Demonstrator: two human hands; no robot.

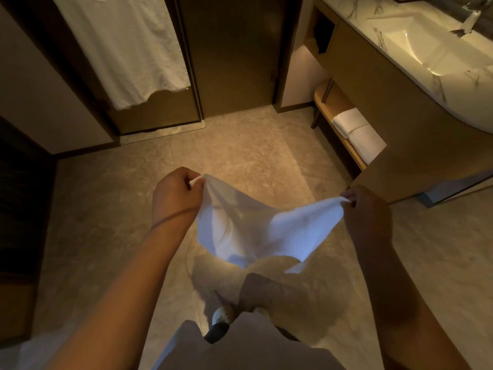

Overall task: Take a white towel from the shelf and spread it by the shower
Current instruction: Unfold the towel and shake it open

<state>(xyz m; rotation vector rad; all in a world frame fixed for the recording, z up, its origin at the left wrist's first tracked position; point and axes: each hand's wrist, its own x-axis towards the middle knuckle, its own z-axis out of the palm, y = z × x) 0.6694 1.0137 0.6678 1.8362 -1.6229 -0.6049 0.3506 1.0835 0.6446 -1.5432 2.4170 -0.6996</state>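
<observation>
A white towel (256, 231) hangs unfolded in the air in front of me, above the stone floor. My left hand (174, 194) pinches its upper left corner. My right hand (366, 209) pinches its upper right corner. The cloth sags between the two hands and its lower edge droops toward my legs. On the low wooden shelf (324, 96) at the right lie folded white towels (358, 133). The shower's dark glass door (232, 54) stands ahead, behind a raised floor sill.
A white cloth (125, 46) hangs on the door panel at the upper left. The vanity cabinet (394, 108) with a marble basin (437, 49) fills the right side. The tiled floor (240, 150) stretches between me and the doors. My shoe (222, 315) shows below.
</observation>
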